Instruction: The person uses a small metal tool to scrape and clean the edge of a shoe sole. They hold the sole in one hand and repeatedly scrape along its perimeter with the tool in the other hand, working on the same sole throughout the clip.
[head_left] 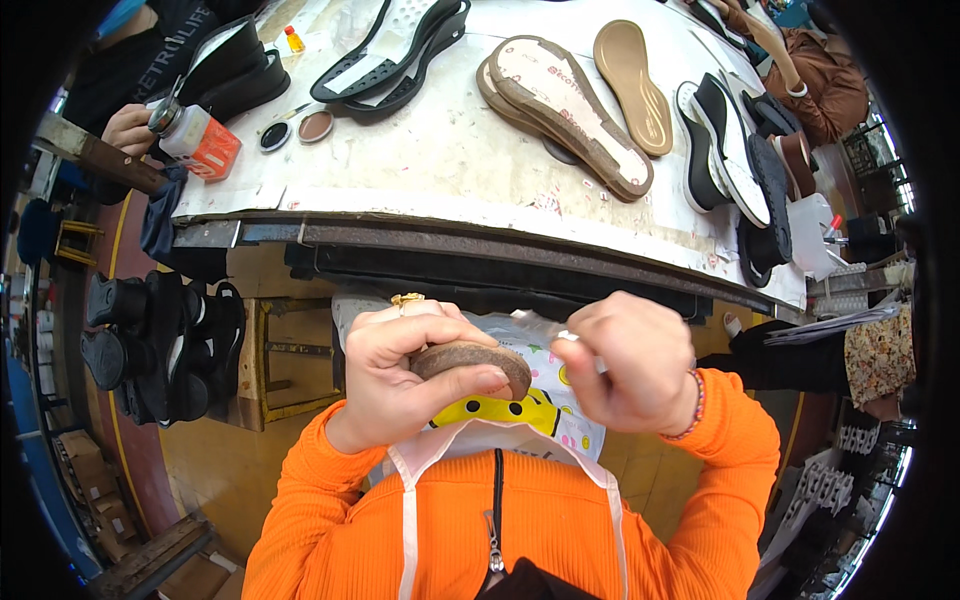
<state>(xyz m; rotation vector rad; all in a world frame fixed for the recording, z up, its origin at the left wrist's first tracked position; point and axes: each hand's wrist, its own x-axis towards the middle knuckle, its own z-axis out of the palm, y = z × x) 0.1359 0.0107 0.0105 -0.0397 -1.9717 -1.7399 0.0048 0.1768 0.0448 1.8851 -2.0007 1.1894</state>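
My left hand [405, 365] is closed round a brown shoe insole [478, 366], held above my lap and seen nearly end-on. The thumb lies along its near side, and the fingers curl over the far side. To its right, my right hand [635, 360] is closed in a fist on a small thin tool [538, 322] with a pale, blurred end that points toward the insole. Its kind cannot be made out. The tool's end and the insole look apart.
The white-covered table [400, 185] ahead carries brown insoles [570, 110], a tan insole [632, 85], black-and-white soles [390, 60], two small round tins [315, 126] and a bottle with an orange label [200, 142]. Co-workers sit left and right. Black soles [165, 345] hang lower left.
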